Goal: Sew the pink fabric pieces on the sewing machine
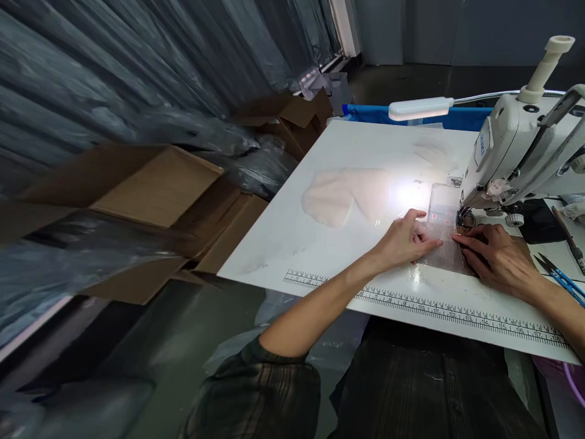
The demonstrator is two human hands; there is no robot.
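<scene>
Through the head camera I have both hands on a clear plastic sheet [441, 261], which lies flat on the white table beside the needle end of a sewing machine [498, 152]. My left hand [406, 239] has thumb and forefinger spread apart, not clenched, probably to keep the sheet flat; its other fingers are partly hidden. My right hand [498, 253] rests its fingertips at the sheet's right side, close to the needle, likely to steer that edge; I can't tell whether they pinch it or only press. The lamp [420, 108] hangs over the table, presumably to show up such transparent material. Blue thread snips [564, 281] lie past my right wrist, seemingly for easy reach. Blue letters on the machine look like JUKI; the printed ruler [434, 306] reads 10 through 18 towards its right end. Red marks on the sheet are too small to read.
</scene>
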